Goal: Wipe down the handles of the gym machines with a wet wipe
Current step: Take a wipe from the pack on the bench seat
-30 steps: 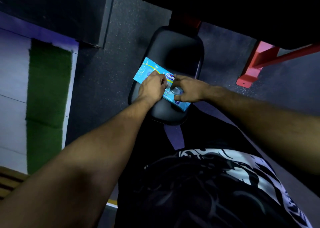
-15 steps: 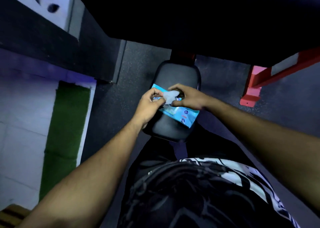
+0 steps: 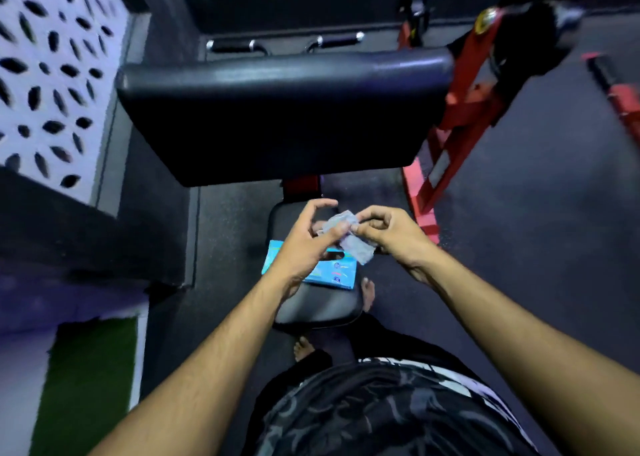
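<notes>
Head view. I see both hands meeting just above centre frame, over the small black seat pad (image 3: 317,308). Left hand (image 3: 304,244): thumb and forefinger pinch the near edge of the wet wipe (image 3: 348,239), the other fingers arched loosely above it. Right hand (image 3: 388,234): fingers curled in, pinching the wipe's far side at about 3 o'clock from the left hand. The wipe is crumpled between them, its lower corner hanging free.

The blue wipe packet (image 3: 334,273) lies flat on the seat surface at 6 o'clock from the hands, partly under the left wrist, its right edge near the pad's rim.

Edges: the large black pad (image 3: 284,116) overhangs at 12 o'clock; machine handles (image 3: 332,41) sit beyond it. Red frame (image 3: 446,154) at 2 o'clock. Open dark floor (image 3: 536,213) runs at 3 o'clock; the patterned wall panel (image 3: 52,67) closes 10 o'clock.
</notes>
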The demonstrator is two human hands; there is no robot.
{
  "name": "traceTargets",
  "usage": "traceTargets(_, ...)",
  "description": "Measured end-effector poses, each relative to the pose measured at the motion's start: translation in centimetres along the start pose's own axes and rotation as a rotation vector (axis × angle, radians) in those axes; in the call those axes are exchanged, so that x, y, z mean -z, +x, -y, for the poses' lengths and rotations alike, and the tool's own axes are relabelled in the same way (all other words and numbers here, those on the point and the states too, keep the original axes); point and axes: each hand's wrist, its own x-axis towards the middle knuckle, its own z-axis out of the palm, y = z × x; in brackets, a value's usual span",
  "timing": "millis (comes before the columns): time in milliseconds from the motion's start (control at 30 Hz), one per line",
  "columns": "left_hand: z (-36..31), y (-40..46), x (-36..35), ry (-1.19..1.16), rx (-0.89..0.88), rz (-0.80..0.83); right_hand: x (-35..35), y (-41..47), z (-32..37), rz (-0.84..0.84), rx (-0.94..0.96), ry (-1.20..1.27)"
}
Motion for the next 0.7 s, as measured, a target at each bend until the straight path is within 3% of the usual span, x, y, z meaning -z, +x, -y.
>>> traceTargets(200, -2.4, 0.0, -7.0, 0.032, -0.123, 0.012, 4.9, -7.1, 0.1, -0.262, 0.108, 0.042)
traceTargets(367, -4.0, 1.5, -14.7, 0.131, -0.204, 0.134, 10.2, -11.9, -0.5, -0.427, 0.172, 0.087)
traceTargets(500, -4.3, 3.7, -23.6, 0.302, -0.227, 0.331, 16.8, -16.1, -1.7, -0.539, 0.223, 0.052)
traceTargets(700, -3.8, 5.3, -37.9, 0.278, -0.104, 0.597, 28.5, -22.1, -5.0, -0.767, 0.241, 0.079)
